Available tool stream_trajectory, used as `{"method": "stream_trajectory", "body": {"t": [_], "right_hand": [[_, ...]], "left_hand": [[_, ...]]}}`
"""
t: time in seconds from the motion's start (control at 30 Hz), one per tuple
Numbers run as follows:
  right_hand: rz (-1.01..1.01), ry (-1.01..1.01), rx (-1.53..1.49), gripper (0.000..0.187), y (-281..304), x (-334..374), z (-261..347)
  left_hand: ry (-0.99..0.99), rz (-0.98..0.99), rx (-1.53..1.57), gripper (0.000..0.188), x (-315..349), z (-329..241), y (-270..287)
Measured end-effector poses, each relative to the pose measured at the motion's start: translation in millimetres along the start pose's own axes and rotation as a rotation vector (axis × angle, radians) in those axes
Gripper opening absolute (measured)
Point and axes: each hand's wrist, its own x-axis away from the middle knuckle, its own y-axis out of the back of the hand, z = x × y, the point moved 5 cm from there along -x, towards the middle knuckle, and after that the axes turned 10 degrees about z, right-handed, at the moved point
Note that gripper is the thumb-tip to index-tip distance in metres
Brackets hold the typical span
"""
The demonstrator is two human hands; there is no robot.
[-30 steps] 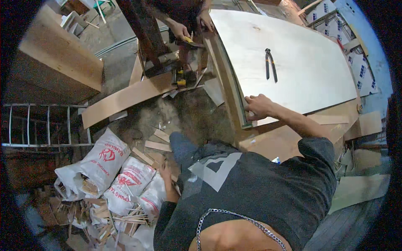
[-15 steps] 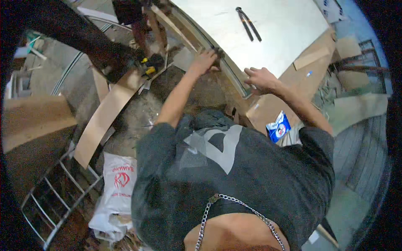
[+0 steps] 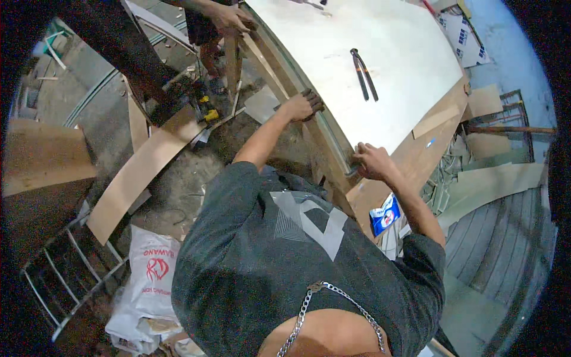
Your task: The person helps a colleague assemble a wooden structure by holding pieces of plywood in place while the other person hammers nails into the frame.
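A large white panel (image 3: 380, 35) lies on a brown wooden worktop (image 3: 389, 187), a grey strip (image 3: 327, 128) along its near-left edge. My left hand (image 3: 299, 107) is closed over that edge about midway, its fingertips dark; whether they hold a small dark piece is unclear. At the panel's near corner, my right hand (image 3: 373, 162) has its fingers bent down onto the edge strip. Pincers (image 3: 361, 74) with dark and orange handles rest on the white surface. Farther up the same edge, another person's hand (image 3: 232, 19) touches the panel's far-left corner.
A blue and white packet (image 3: 384, 214) sits by my right forearm. To the left are a bent board (image 3: 148, 166), a yellow and black tool (image 3: 209, 113), a metal ladder-like frame (image 3: 77, 271) and a white sack (image 3: 151, 262). Offcuts (image 3: 443, 184) lie at the right.
My view has shifted, bringing the pincers lower and another person's hand into sight at the far edge. My right hand has settled from above the panel's corner onto its edge; my left stays on the edge.
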Motion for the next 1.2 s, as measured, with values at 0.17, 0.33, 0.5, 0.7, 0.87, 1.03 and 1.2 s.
{"method": "stream_trajectory", "body": {"t": [0.17, 0.33, 0.5, 0.7, 0.87, 1.03, 1.2], "right_hand": [[0.007, 0.024, -0.050, 0.026, 2.3, -4.4, -1.0], [0.016, -0.017, -0.074, 0.023, -6.6, 1.4, -3.1], [0.061, -0.009, -0.053, 0.023, -3.0, -1.0, 2.7], [0.004, -0.001, -0.034, 0.028, -31.6, -13.9, -8.1], [0.038, -0.017, -0.112, 0.036, -20.1, -11.3, -3.5], [0.020, 0.016, -0.075, 0.028, -20.2, -16.1, 0.8], [0.003, 0.010, -0.113, 0.031, -22.1, -14.4, 2.0]], "left_hand": [[-0.101, -0.552, -0.154, 0.033, -36.1, 14.6, -57.3], [-0.031, -0.040, -0.008, 0.022, -19.5, 0.8, -12.5], [-0.097, -0.449, -0.116, 0.029, -2.8, -1.2, -9.4], [-0.093, -0.623, 0.102, 0.007, -15.7, 12.1, -44.9], [-0.081, -0.567, -0.033, 0.007, -24.3, 15.1, -51.7], [-0.078, -0.717, -0.017, 0.009, -27.8, 22.9, -74.6], [-0.129, -0.685, 0.111, 0.011, -19.2, 13.7, -51.2]]}}
